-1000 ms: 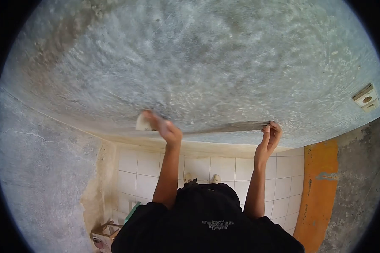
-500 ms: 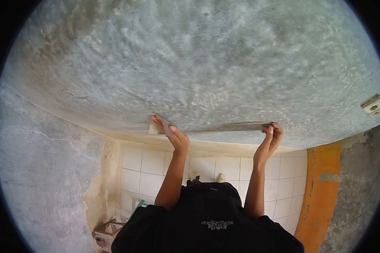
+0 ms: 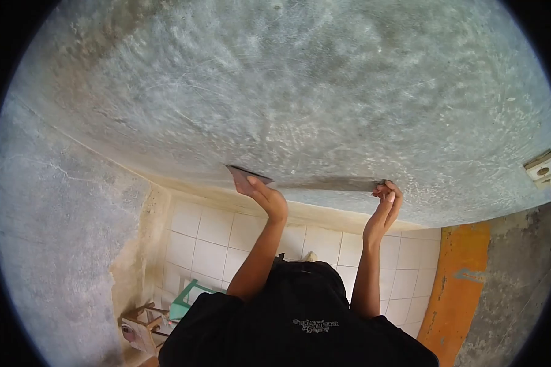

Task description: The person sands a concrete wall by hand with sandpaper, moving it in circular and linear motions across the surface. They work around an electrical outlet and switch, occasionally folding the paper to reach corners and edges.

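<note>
My left hand [image 3: 264, 196] holds a folded piece of sandpaper [image 3: 241, 181], reddish brown on the side toward me, with its dark upper edge up against the grey wall [image 3: 324, 104]. The thumb lies over the sheet; the fingers behind it are mostly hidden. Farther right, my right hand [image 3: 383, 211] is raised with bent fingers, their tips at the wall surface. I cannot tell what, if anything, is between them. A long dark band [image 3: 327, 183], like a shadow, runs along the wall between the two hands.
White tiles [image 3: 214, 235] cover the floor below. A green plastic stool [image 3: 187, 300] and a wooden frame-like object [image 3: 144, 327] stand at lower left. An electrical socket [image 3: 540, 170] is on the wall at far right, above an orange painted strip [image 3: 465, 281]. A cracked side wall [image 3: 55, 214] rises at left.
The left hand has moved slightly right and turned, so the sandpaper's pale printed side no longer shows. The right hand has shifted a little left and down. More of the green stool shows.
</note>
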Motion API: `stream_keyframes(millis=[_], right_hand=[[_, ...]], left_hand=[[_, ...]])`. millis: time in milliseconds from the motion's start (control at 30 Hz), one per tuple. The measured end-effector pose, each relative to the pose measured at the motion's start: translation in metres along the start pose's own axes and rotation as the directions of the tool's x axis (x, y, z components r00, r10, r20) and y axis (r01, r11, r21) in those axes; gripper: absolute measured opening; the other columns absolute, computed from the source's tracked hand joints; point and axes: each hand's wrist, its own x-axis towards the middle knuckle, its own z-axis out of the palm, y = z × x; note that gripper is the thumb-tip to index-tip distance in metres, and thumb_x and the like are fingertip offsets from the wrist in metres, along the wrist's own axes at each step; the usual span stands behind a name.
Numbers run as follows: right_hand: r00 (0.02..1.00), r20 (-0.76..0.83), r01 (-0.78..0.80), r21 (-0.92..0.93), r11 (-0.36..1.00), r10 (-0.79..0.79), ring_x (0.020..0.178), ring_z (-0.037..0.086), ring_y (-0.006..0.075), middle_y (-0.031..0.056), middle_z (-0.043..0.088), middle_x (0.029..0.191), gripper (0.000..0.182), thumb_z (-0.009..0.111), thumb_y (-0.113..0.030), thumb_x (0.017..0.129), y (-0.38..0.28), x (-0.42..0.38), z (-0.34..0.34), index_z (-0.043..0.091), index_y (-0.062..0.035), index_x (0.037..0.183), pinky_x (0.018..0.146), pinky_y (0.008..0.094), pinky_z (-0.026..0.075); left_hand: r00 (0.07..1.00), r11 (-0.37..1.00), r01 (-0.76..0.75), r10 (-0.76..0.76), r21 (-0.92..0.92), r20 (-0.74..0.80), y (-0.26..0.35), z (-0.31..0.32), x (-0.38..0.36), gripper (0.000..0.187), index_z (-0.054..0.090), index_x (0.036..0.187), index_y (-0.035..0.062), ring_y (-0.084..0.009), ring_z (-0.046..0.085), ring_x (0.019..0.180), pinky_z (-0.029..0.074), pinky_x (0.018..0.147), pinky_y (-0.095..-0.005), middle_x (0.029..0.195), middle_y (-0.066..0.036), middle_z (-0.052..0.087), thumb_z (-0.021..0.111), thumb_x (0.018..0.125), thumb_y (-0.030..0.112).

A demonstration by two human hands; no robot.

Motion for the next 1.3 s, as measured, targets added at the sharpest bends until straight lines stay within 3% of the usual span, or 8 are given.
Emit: stream_keyframes(millis=[33, 333, 533, 633, 733, 1033, 1133, 1300], right_hand=[[1.000, 0.023, 0.004, 0.025, 1.000, -0.004, 0.091, 0.056, 0.0187, 0.0098, 0.057, 0.100, 0.041, 0.035, -0.035, 0.107, 0.004, 0.002, -0.005, 0.053, -0.0004, 0.119, 0.085, 0.0344, 0.045], [0.974, 0.223, -0.012, 0.187, 0.982, -0.031, 0.088, 0.061, 0.0246, 0.0161, 0.062, 0.101, 0.064, 0.025, -0.057, 0.103, 0.019, 0.016, -0.033, 0.051, -0.0003, 0.120, 0.083, 0.0372, 0.047], [0.925, 0.380, -0.085, 0.212, 0.974, -0.002, 0.090, 0.063, 0.0254, 0.0179, 0.064, 0.104, 0.075, 0.020, -0.066, 0.100, 0.018, 0.027, -0.053, 0.050, -0.0006, 0.122, 0.082, 0.0374, 0.046], [0.897, 0.441, -0.100, 0.215, 0.971, -0.005, 0.091, 0.063, 0.0261, 0.0186, 0.064, 0.106, 0.077, 0.019, -0.067, 0.099, 0.018, 0.032, -0.059, 0.049, -0.0009, 0.123, 0.082, 0.0381, 0.046], [0.869, 0.495, -0.106, 0.219, 0.970, -0.016, 0.091, 0.063, 0.0266, 0.0189, 0.065, 0.107, 0.078, 0.018, -0.068, 0.099, 0.020, 0.036, -0.065, 0.048, -0.0016, 0.124, 0.082, 0.0386, 0.046], [0.819, 0.571, -0.107, 0.238, 0.965, -0.050, 0.091, 0.064, 0.0271, 0.0200, 0.065, 0.107, 0.077, 0.016, -0.068, 0.098, 0.025, 0.043, -0.071, 0.046, -0.0024, 0.126, 0.082, 0.0391, 0.046], [0.815, 0.576, -0.102, 0.245, 0.964, -0.060, 0.090, 0.064, 0.0274, 0.0203, 0.065, 0.107, 0.077, 0.015, -0.067, 0.099, 0.028, 0.042, -0.073, 0.046, -0.0024, 0.127, 0.081, 0.0390, 0.047], [0.800, 0.593, -0.092, 0.268, 0.959, -0.089, 0.089, 0.065, 0.0277, 0.0207, 0.066, 0.108, 0.076, 0.016, -0.067, 0.099, 0.034, 0.045, -0.072, 0.045, -0.0027, 0.127, 0.080, 0.0391, 0.049]], left_hand=[[0.997, 0.993, -0.071, 0.070, 0.093, 0.021, 0.009, 0.000, -0.006, 0.062, 0.017, 0.150, -0.0115, -0.0369, 0.026, 0.143, 0.018, 0.118, -0.0426, 0.156, -0.028, 0.021, 0.026, 0.108, 0.033], [0.995, 0.981, 0.024, -0.042, -0.191, -0.087, 0.012, 0.015, -0.028, 0.051, 0.036, 0.144, -0.0074, -0.0252, 0.049, 0.121, 0.037, 0.104, -0.0346, 0.136, -0.020, 0.046, 0.035, 0.107, 0.028], [0.975, 0.989, 0.145, -0.139, 0.019, -0.171, -0.006, 0.034, -0.072, 0.048, 0.045, 0.140, -0.0063, -0.0194, 0.055, 0.098, 0.043, 0.088, -0.0324, 0.117, -0.016, 0.057, 0.045, 0.105, 0.026], [0.972, 0.969, 0.231, -0.233, -0.083, -0.016, 0.021, 0.042, -0.087, 0.040, 0.054, 0.130, -0.0058, -0.0139, 0.053, 0.089, 0.043, 0.081, -0.0279, 0.109, -0.011, 0.059, 0.050, 0.103, 0.024], [0.968, 0.951, 0.224, -0.242, -0.215, -0.061, 0.041, 0.045, -0.086, 0.032, 0.060, 0.118, -0.0048, -0.0115, 0.053, 0.083, 0.044, 0.075, -0.0255, 0.101, -0.008, 0.061, 0.053, 0.102, 0.022], [0.981, 0.999, 0.046, -0.048, -0.019, -0.190, 0.033, 0.048, -0.082, 0.021, 0.062, 0.108, -0.0070, -0.0153, 0.061, 0.084, 0.050, 0.069, -0.0284, 0.094, -0.011, 0.065, 0.059, 0.099, 0.012], [0.983, 0.988, 0.083, -0.060, 0.131, -0.172, 0.021, 0.041, -0.083, 0.018, 0.062, 0.106, -0.0072, -0.0178, 0.063, 0.082, 0.052, 0.066, -0.0294, 0.094, -0.013, 0.065, 0.059, 0.098, 0.009], [0.980, 0.989, -0.013, 0.043, 0.150, -0.196, 0.026, 0.046, -0.075, 0.014, 0.063, 0.104, -0.0076, -0.0198, 0.064, 0.079, 0.052, 0.065, -0.0299, 0.092, -0.014, 0.064, 0.060, 0.096, 0.004]])
